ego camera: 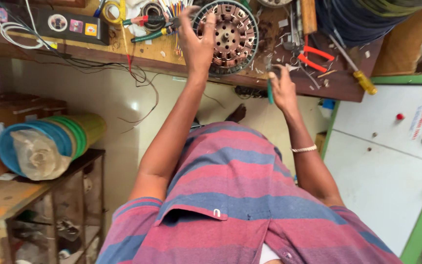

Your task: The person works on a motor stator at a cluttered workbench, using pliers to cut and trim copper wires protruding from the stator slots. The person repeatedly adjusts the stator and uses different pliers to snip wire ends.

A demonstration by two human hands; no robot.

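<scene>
Your left hand (197, 40) is raised at the edge of the cluttered wooden workbench (162, 57), fingers spread apart, fingertips resting on the rim of the round metal motor stator with copper windings (226, 35), which lies flat on the bench just ahead of you. Your right hand (282, 89) hangs just below the bench edge, fingers closed around a thin green-handled tool (270, 91) that points upward toward the stator. Right of the stator lie red-handled pliers (312, 58) and a yellow-handled screwdriver (362, 80); stacked blue and green plastic tubs (50, 142) sit on a shelf at your left
</scene>
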